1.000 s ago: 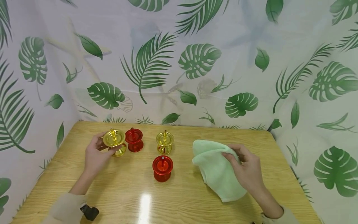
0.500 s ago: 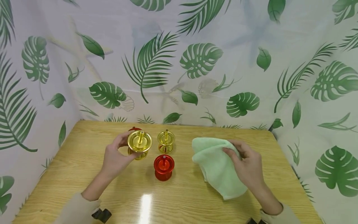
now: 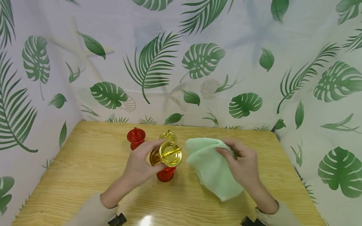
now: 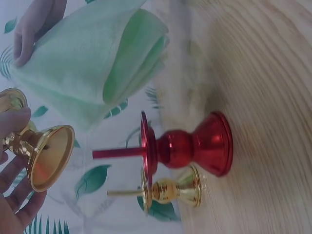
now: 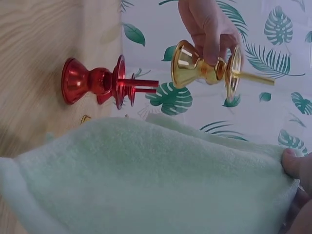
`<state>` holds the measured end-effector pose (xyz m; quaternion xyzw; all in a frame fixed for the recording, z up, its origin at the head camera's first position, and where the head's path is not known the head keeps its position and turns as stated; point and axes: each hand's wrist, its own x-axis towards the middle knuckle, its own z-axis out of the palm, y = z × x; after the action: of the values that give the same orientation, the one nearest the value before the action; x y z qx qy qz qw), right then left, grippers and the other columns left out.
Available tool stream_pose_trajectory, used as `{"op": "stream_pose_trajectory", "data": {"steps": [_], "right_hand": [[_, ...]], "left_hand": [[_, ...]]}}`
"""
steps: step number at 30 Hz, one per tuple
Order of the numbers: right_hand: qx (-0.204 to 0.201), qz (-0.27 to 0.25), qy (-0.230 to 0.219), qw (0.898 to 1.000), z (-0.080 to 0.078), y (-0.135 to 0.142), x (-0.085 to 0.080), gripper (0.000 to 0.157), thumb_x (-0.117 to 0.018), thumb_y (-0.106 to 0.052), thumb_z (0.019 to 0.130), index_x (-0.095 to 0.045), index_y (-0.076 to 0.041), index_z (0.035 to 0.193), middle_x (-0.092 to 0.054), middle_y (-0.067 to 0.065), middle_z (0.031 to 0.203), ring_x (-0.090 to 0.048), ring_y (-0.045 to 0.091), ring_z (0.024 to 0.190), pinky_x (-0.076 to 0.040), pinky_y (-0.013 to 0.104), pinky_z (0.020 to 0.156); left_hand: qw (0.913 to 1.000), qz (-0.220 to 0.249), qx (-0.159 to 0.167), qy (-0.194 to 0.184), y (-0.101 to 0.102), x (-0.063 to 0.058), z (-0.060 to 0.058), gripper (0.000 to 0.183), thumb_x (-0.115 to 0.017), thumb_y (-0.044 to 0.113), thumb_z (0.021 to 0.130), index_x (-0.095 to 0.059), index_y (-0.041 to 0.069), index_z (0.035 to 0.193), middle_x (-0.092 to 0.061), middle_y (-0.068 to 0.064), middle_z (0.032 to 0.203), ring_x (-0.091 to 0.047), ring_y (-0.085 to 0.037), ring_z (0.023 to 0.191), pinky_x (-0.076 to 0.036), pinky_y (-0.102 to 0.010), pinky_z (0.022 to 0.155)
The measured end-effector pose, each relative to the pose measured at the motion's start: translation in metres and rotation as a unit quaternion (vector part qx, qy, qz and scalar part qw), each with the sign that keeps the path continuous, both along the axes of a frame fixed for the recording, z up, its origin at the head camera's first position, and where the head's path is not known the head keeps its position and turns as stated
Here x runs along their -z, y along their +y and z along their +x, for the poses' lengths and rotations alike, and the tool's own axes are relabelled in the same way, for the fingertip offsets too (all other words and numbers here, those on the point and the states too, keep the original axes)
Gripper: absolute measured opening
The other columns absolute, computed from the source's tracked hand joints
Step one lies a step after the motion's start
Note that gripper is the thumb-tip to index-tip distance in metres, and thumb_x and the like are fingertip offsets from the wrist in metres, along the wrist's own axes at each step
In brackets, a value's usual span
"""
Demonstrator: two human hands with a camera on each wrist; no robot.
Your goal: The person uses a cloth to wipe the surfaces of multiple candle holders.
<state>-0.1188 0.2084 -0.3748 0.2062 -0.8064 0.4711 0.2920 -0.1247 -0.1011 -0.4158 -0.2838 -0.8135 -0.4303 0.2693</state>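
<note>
My left hand grips a gold candle holder by its narrow middle, raised off the table and tilted so its spike leans right. In the left wrist view, the hollow underside of this gold candle holder shows. A pale green cloth hangs from my right hand, pinched near its upper edge by thumb and fingers. Below the held piece stands a red candle holder, partly covered from above. Behind it is a second gold candle holder, also partly hidden. The cloth is close beside the held piece, apart from it.
Another red candle holder stands upright at the back left, its base partly behind my left hand. All of this is on a wooden table. A leaf-patterned curtain rises along the table's back and sides.
My left hand has lifted the gold candle holder from the back left, carried it right to the middle and tipped it. The right hand with the cloth has shifted slightly left.
</note>
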Motion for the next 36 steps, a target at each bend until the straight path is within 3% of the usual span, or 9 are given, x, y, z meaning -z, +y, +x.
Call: {"op": "stream_pose_trajectory", "data": {"steps": [4, 12, 19, 30, 36], "right_hand": [[-0.023, 0.016, 0.006, 1.0, 0.002, -0.007, -0.001, 0.03, -0.082, 0.015, 0.077, -0.08, -0.002, 0.102, -0.08, 0.016, 0.09, -0.062, -0.01, 0.07, -0.043, 0.013, 0.051], [-0.072, 0.043, 0.016, 0.996, 0.004, -0.015, -0.003, 0.032, -0.08, 0.017, 0.076, -0.079, 0.0, 0.104, -0.08, 0.014, 0.09, -0.061, -0.007, 0.071, -0.048, 0.011, 0.057], [-0.091, 0.042, -0.019, 0.995, 0.006, -0.019, -0.005, 0.025, -0.081, 0.011, 0.081, -0.081, -0.004, 0.101, -0.082, 0.011, 0.091, -0.069, -0.005, 0.076, -0.055, 0.013, 0.062], [-0.117, 0.022, -0.095, 0.988, 0.013, -0.031, 0.001, 0.018, -0.079, 0.002, 0.09, -0.082, -0.004, 0.106, -0.083, 0.013, 0.1, -0.074, -0.002, 0.085, -0.061, 0.019, 0.067], [-0.121, 0.085, -0.031, 0.988, 0.019, -0.037, 0.008, 0.023, -0.084, 0.002, 0.084, -0.081, -0.01, 0.103, -0.082, 0.006, 0.101, -0.077, 0.011, 0.089, -0.061, 0.017, 0.076]], "left_hand": [[0.9996, -0.026, 0.011, 0.009, 0.013, -0.001, 0.003, 0.066, -0.096, 0.011, 0.069, -0.072, 0.01, 0.13, -0.08, -0.004, 0.114, -0.072, -0.022, 0.102, -0.061, -0.036, 0.084], [0.9939, -0.099, -0.006, 0.048, 0.032, -0.001, 0.006, 0.068, -0.095, 0.015, 0.067, -0.073, 0.014, 0.13, -0.081, -0.001, 0.112, -0.071, -0.019, 0.095, -0.059, -0.029, 0.074], [0.9821, -0.159, -0.027, 0.098, 0.039, -0.002, 0.007, 0.072, -0.1, 0.022, 0.065, -0.073, 0.019, 0.131, -0.077, 0.002, 0.097, -0.07, -0.017, 0.092, -0.061, -0.027, 0.068], [0.9719, -0.195, -0.031, 0.128, 0.045, -0.005, 0.01, 0.066, -0.1, 0.025, 0.068, -0.075, 0.021, 0.13, -0.078, 0.005, 0.103, -0.066, -0.014, 0.09, -0.058, -0.022, 0.064], [0.9724, -0.206, -0.021, 0.106, 0.046, -0.009, 0.012, 0.068, -0.099, 0.024, 0.07, -0.074, 0.021, 0.133, -0.079, 0.003, 0.106, -0.066, -0.014, 0.09, -0.058, -0.022, 0.065]]}}
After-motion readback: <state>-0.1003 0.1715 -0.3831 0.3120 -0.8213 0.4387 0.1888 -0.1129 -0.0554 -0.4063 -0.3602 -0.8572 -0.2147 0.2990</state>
